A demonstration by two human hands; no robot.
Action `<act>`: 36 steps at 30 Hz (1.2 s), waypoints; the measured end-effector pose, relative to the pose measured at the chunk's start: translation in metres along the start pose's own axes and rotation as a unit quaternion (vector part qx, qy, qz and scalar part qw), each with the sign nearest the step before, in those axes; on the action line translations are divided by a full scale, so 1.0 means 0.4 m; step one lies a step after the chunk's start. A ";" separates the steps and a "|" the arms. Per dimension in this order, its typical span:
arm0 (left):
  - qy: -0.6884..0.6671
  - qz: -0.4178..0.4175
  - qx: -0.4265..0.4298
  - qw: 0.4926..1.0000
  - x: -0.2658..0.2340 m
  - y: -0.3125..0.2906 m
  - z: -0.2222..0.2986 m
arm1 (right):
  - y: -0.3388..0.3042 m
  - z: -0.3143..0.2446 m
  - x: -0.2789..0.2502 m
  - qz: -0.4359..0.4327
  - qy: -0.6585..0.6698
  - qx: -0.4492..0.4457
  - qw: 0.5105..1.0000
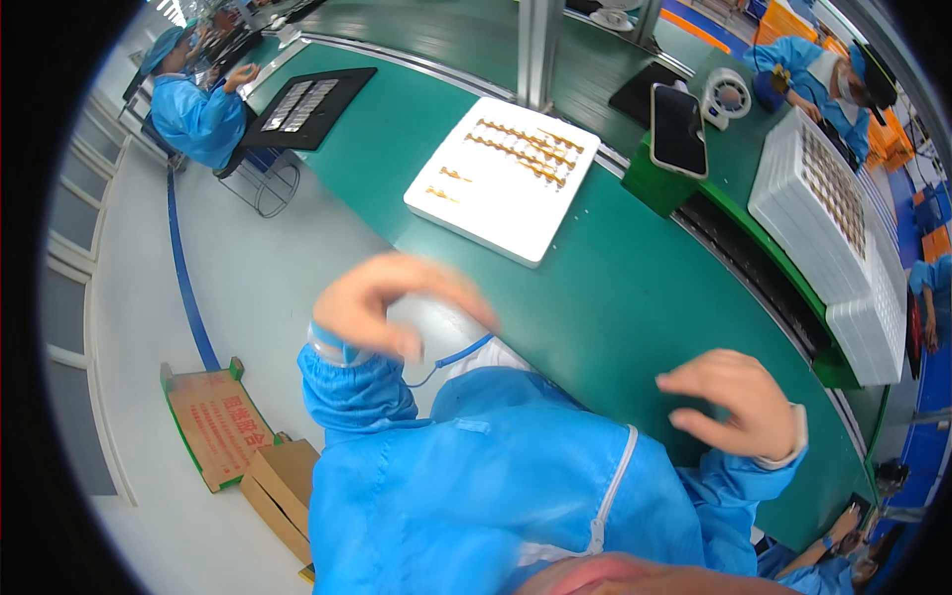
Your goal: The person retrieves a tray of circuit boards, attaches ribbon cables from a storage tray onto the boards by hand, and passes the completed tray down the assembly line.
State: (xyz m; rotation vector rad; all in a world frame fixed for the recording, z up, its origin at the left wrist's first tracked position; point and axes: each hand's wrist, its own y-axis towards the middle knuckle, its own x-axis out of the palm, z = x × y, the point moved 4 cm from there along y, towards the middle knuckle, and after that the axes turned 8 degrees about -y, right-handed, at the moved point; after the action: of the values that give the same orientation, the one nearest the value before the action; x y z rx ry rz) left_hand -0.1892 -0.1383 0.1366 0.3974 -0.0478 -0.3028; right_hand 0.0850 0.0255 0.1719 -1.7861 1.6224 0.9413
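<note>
A white tray [476,213] lies on the green work table, holding rows of small gold-brown parts [526,149] toward its far side and two loose ones nearer its left edge. My left hand [397,302], a little blurred, hovers on the near side of the tray. Its thumb and fingers curve apart with nothing between them, and a band with a blue cord circles the wrist. Over the table at the right, my right hand [734,402] is raised with thumb and fingers apart, holding nothing. Neither hand touches the tray.
A phone [678,131] leans on a green block beside a small white fan [727,96]. Stacked white trays [793,223] stand at the right. A black board [317,107] carries pale parts near a seated co-worker [193,114]. Cardboard boxes [283,491] sit on the floor at left.
</note>
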 end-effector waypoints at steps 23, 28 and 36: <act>0.308 0.759 -0.332 0.468 -1.011 -0.621 -0.298 | 0.137 0.316 0.240 0.174 -0.145 0.236 0.945; 0.352 0.784 -0.218 0.463 -1.012 -0.727 -0.248 | 0.130 0.311 0.227 0.174 -0.144 0.221 0.949; 0.149 0.860 -0.113 0.474 -0.948 -0.670 -0.242 | 0.133 0.316 0.236 0.187 -0.159 0.212 0.946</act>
State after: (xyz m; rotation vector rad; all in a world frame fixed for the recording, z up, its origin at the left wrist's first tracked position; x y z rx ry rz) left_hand -0.6160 -0.2238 -0.0516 -0.0329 -0.0437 1.8182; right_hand 0.0177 0.0601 0.0236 -1.0027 1.8103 0.8968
